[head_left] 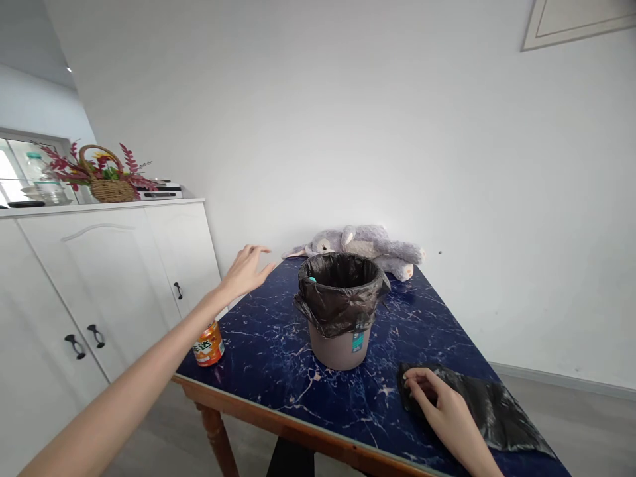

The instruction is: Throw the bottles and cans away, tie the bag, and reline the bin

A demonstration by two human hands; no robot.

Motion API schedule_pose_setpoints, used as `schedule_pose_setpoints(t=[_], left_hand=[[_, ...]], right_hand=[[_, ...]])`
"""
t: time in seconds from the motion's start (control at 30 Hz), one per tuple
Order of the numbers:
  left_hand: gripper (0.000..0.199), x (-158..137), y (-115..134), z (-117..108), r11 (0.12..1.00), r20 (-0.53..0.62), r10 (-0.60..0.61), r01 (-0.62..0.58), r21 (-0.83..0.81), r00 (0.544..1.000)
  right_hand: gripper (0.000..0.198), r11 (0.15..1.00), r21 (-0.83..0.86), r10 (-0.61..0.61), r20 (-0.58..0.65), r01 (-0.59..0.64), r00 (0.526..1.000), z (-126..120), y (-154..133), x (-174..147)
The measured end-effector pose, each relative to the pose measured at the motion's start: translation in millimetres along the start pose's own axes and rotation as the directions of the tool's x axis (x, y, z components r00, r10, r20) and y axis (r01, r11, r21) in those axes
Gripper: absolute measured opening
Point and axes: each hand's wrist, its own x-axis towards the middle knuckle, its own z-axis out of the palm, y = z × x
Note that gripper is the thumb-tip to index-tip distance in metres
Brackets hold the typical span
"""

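A grey waste bin [340,348] lined with a black bag [340,291] stands in the middle of a dark blue marbled table [268,344]. My left hand [246,268] hovers open in the air to the left of the bin, fingers spread, touching nothing. My right hand [440,397] rests on a flat folded black bag [489,407] near the table's front right, fingertips pressing its left edge. An orange can [209,344] stands at the table's front left corner, just under my left forearm.
A grey plush toy [365,245] lies at the table's far end against the white wall. A white cabinet [99,285] stands left, with a flower basket [106,179] on top. The wooden table edge [298,434] runs along the front.
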Motion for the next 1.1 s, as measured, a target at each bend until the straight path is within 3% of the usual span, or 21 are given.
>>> schedule_pose_setpoints(t=[0.07,0.17,0.23,0.3,0.37,0.47,0.57,0.63,0.7,0.77,0.87,1.0,1.1], left_hand=[[0.069,-16.9,-37.3,-1.3,0.985,0.176,-0.119,0.094,0.145,0.977],[0.096,-51.1,-85.8,0.5,0.935,0.437,-0.325,0.218,0.279,0.839],[0.102,-75.1,-106.6,2.9,0.924,0.51,-0.371,0.254,0.285,0.776],[0.093,-94.3,-116.1,4.7,0.928,0.532,-0.365,0.252,0.274,0.764],[0.08,-104.1,-114.9,3.7,0.935,0.507,-0.345,0.24,0.263,0.79],[0.069,-97.8,-91.3,-7.2,0.934,0.358,-0.33,0.248,0.256,0.874],[0.063,-74.0,-38.6,-27.4,0.958,-0.008,-0.247,0.245,0.148,0.969],[0.054,-54.8,7.9,-39.1,0.992,-0.207,-0.113,0.123,0.032,0.972],[0.048,-35.2,54.6,-43.4,0.996,-0.287,0.061,-0.077,-0.042,0.956],[0.042,-15.4,94.1,-37.9,0.972,-0.242,0.21,-0.229,-0.053,0.947],[0.04,11.8,133.5,-16.5,0.944,-0.092,0.33,-0.329,0.025,0.94],[0.052,31.5,155.8,6.9,0.932,0.101,0.35,-0.357,0.067,0.931],[0.059,29.8,155.5,6.3,0.953,0.051,0.302,-0.3,-0.043,0.952]], right_hand=[[0.038,1.0,0.003,0.0,-0.008,0.0,1.0,0.2,-1.3,-0.1],[0.037,1.0,0.01,-0.005,-0.023,0.006,1.0,1.4,-0.9,0.2],[0.035,1.0,0.018,-0.004,-0.023,0.004,1.0,2.2,0.7,0.9],[0.035,1.0,0.022,0.007,-0.016,-0.006,1.0,2.8,2.7,1.7],[0.035,1.0,0.022,0.017,-0.004,-0.017,1.0,3.4,4.3,2.2],[0.035,1.0,0.023,0.02,0.008,-0.02,1.0,4.1,5.9,2.6],[0.036,0.999,0.03,0.021,0.007,-0.021,1.0,4.4,7.0,3.2],[0.036,0.999,0.034,0.022,0.008,-0.022,1.0,4.4,7.5,3.8],[0.036,0.999,0.041,0.022,0.005,-0.022,1.0,4.5,7.3,4.3],[0.036,0.998,0.053,0.017,-0.01,-0.016,1.0,4.6,6.1,4.6],[0.036,0.998,0.067,0.009,-0.026,-0.007,1.0,4.5,2.4,4.6],[0.037,0.998,0.062,-0.002,-0.023,0.003,1.0,3.9,-3.7,4.6],[0.039,0.998,0.064,-0.012,-0.022,0.013,1.0,4.1,-6.2,4.4]])
